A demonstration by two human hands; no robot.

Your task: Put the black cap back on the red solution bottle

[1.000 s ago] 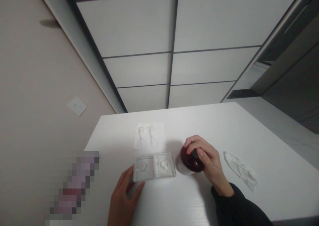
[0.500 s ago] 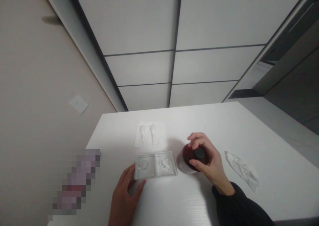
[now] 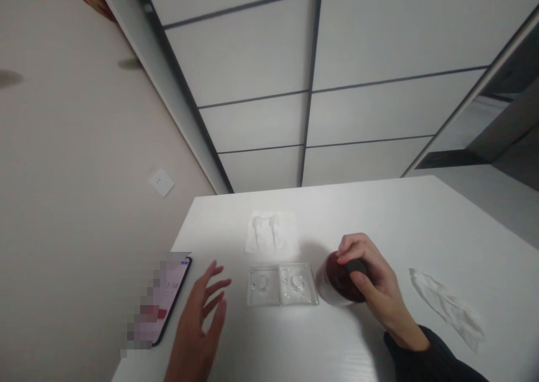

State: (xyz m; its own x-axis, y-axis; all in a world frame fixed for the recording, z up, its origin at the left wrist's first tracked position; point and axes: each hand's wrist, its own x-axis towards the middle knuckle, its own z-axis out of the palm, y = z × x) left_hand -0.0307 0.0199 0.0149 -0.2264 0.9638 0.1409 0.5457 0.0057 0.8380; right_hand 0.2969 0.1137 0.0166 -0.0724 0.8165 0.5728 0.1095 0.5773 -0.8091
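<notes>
1. The right hand (image 3: 379, 278) grips the dark red bottle (image 3: 337, 284) at its black cap (image 3: 356, 266), fingers curled; the bottle stands on the tabletop (image 3: 261, 343).
2. The left hand (image 3: 197, 320) is released, fingers spread, apart from the clear two-part case (image 3: 280, 301) just left of the bottle.
3. Beyond the case lies a white sheet (image 3: 288, 242).
4. A phone (image 3: 179, 292) lies left, a crumpled white cloth (image 3: 448, 306) right.

Okay so the bottle (image 3: 339, 278) is deep reddish-brown up top, whitish lower down, with a near-black cap (image 3: 356, 267). Double tray (image 3: 279, 285) is see-through clear. Table (image 3: 252, 343) is white with faint grain streaks, sleeve (image 3: 429, 357) plain black. Phone's (image 3: 176, 298) black-edged, pale lilac screen, red patch. Cupboard doors (image 3: 252, 68): off-white, dark grey gridlines.
</notes>
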